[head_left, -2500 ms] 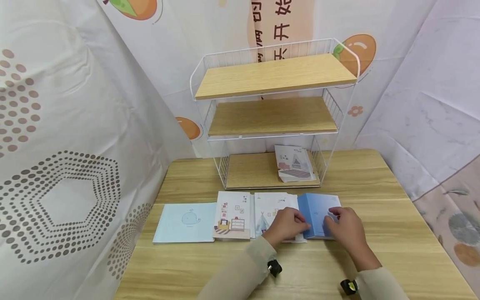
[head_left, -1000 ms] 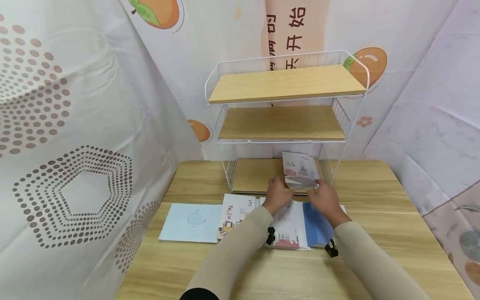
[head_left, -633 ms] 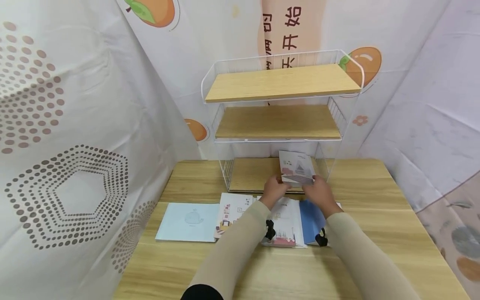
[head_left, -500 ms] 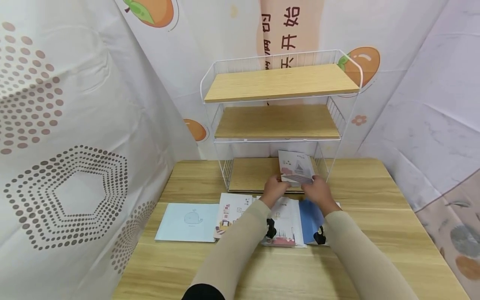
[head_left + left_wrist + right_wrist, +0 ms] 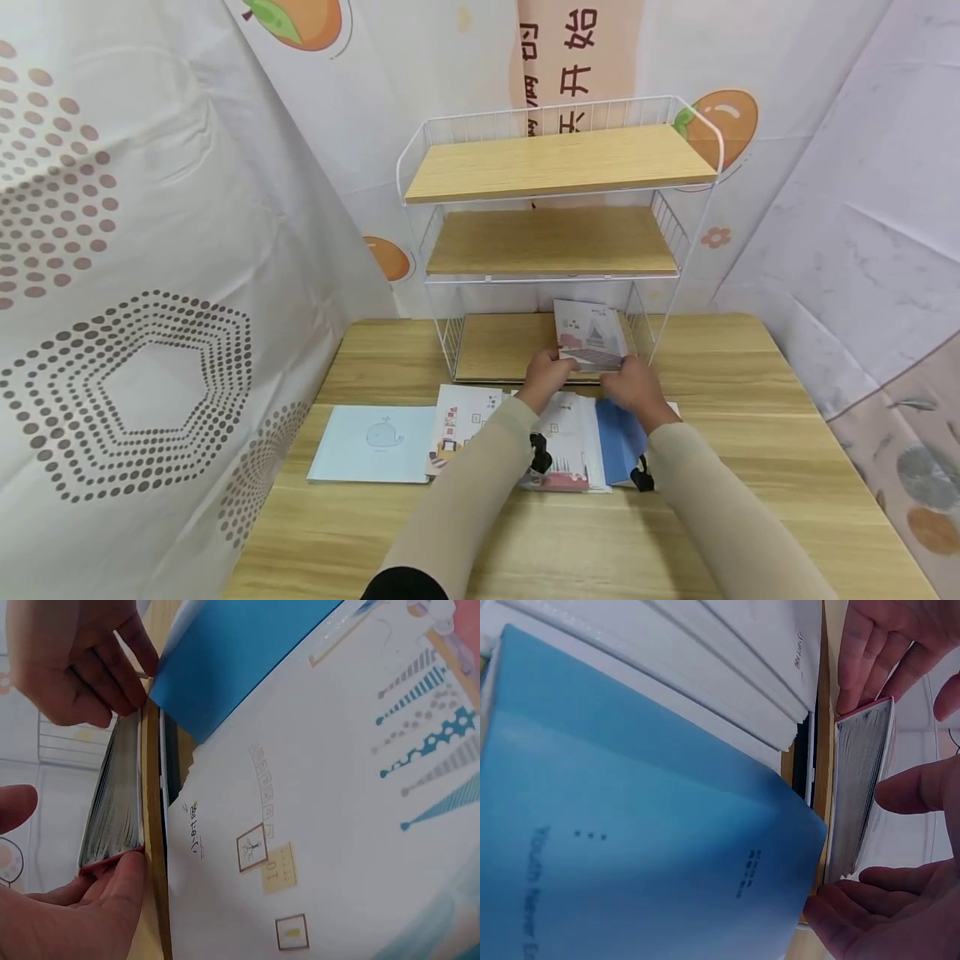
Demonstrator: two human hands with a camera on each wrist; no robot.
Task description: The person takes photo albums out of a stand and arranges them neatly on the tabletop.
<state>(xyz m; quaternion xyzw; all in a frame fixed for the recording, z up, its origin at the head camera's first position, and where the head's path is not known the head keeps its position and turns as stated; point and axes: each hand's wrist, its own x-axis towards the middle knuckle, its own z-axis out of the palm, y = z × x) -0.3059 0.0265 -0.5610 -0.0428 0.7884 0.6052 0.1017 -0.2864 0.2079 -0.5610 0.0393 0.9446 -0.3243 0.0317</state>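
Observation:
A thick notebook with a tent drawing on its cover lies flat at the right of the rack's bottom shelf. My left hand touches its left side; my right hand is at its right side. In the left wrist view, fingertips meet the notebook's page block from both ends, the left ones at a red edge. Both thumbs stand off from it in the right wrist view. Below my forearms lie a white book and a blue-covered book, each partly hidden.
Two more books lie in the row on the wooden table: a white one with furniture drawings and a pale blue one with a whale. The white wire rack has a middle shelf and top shelf overhead. Patterned cloth hangs around.
Both hands have left the blue-covered book on the table and reached forward to the notebook on the bottom shelf. Over the last half second they have hardly moved.

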